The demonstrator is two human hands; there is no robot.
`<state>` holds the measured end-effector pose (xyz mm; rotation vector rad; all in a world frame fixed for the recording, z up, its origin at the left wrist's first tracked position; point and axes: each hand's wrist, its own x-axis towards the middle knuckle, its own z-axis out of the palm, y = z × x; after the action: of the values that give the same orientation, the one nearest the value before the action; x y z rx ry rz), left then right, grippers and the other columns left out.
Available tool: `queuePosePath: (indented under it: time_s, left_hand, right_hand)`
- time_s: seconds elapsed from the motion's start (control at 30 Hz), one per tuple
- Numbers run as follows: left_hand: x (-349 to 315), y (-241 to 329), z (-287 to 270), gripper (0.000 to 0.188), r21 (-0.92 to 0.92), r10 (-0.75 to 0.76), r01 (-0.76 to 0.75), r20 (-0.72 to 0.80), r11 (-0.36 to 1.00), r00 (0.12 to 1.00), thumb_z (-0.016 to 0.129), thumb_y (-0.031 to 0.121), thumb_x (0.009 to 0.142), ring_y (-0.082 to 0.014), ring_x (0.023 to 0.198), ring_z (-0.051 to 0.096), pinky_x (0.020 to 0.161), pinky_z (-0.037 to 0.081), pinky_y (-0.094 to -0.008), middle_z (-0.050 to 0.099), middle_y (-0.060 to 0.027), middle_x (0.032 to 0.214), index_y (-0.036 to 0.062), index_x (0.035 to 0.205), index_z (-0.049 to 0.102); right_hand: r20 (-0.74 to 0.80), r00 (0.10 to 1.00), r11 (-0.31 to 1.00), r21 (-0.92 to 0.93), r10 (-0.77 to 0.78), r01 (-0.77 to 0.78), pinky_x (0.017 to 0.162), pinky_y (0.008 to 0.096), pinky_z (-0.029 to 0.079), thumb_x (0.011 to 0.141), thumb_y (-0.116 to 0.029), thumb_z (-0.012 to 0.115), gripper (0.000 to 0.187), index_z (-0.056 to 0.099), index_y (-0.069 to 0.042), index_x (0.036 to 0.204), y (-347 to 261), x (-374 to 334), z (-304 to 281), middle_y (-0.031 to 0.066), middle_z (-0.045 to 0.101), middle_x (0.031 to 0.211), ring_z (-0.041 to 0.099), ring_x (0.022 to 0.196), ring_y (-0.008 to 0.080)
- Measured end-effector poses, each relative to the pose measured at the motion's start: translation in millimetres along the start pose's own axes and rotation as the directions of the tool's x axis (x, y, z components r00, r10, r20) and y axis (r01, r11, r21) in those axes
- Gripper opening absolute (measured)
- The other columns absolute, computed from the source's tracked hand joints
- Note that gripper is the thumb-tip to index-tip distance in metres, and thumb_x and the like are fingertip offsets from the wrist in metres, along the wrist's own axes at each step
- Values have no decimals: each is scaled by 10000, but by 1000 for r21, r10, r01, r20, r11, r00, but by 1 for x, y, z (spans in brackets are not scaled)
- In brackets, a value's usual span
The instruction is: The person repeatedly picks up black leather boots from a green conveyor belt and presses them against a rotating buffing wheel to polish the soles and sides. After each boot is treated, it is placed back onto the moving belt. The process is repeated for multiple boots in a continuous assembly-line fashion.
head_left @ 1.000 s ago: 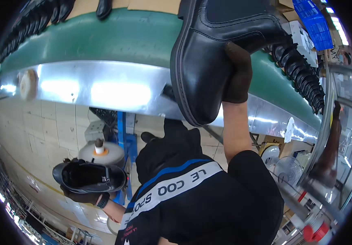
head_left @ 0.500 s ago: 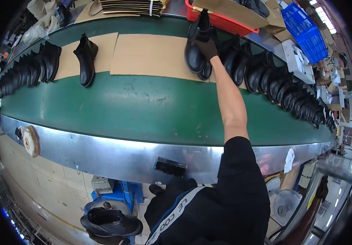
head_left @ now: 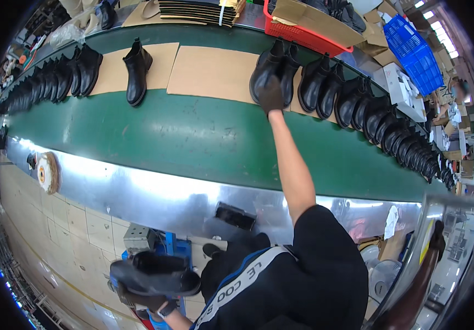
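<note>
At the lower left, my left hand (head_left: 146, 300), in a dark glove, is closed around the underside of a black ankle boot (head_left: 138, 278) held level and slightly blurred. My right arm reaches forward over the green belt. My gloved right hand (head_left: 272, 96) lies against the toe of an upright black boot (head_left: 271, 63); its fingers blend into the dark leather, so their grip is unclear. Beside that boot stands another black boot (head_left: 288, 74). A single boot (head_left: 136, 74) stands farther left, partly on cardboard.
Cardboard sheets (head_left: 212, 72) lie on the green belt (head_left: 193, 126). Rows of black boots run along both sides. Behind sits a red crate (head_left: 308, 37). The metal ledge (head_left: 154, 190) in front carries a black block-like object (head_left: 236, 216); a round buffing wheel (head_left: 47, 172) is by its left end.
My right hand has slid from the boot's upper down to its toe, and that boot stands beside its neighbour. The boot in my left hand has risen slightly.
</note>
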<state>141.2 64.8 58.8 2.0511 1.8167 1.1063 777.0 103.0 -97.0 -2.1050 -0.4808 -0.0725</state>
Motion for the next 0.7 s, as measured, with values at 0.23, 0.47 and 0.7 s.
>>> queuePosePath:
  time_s: [0.23, 0.47, 0.7]
  left_hand:
    - [-18, -30, 51, 445, -372, -16, 78, 168, 925, 986, 614, 136, 907, -250, 1160, 555, 1042, 422, -422, 572, -158, 1275, -20, 1304, 486]
    - [-105, -46, 21, 380, -785, -20, 613, 614, 87, 789, 567, 273, 936, -231, 1177, 518, 1047, 424, -388, 528, -115, 1277, 75, 1256, 509]
    - [-206, -131, -43, 634, -265, 24, 470, 852, -842, 523, 375, 552, 1012, -236, 1159, 566, 1038, 448, -408, 605, -99, 1246, 9, 1309, 511]
  right_hand:
    - [912, -30, 877, 385, -409, -286, 897, 367, 525, 728, -155, 828, 758, 476, -68, 1394, -180, -292, -159, 126, 648, 1185, 640, 999, 216]
    - [991, 133, 452, 129, -22, -883, 1020, 359, 455, 771, 17, 726, 586, 537, -19, 1326, -154, -475, -223, 87, 596, 1272, 570, 1154, 213]
    - [931, -153, 644, -341, 331, -685, 940, 339, 488, 779, -70, 700, 424, 641, -6, 1195, -154, -573, -243, 83, 666, 1147, 626, 1050, 195]
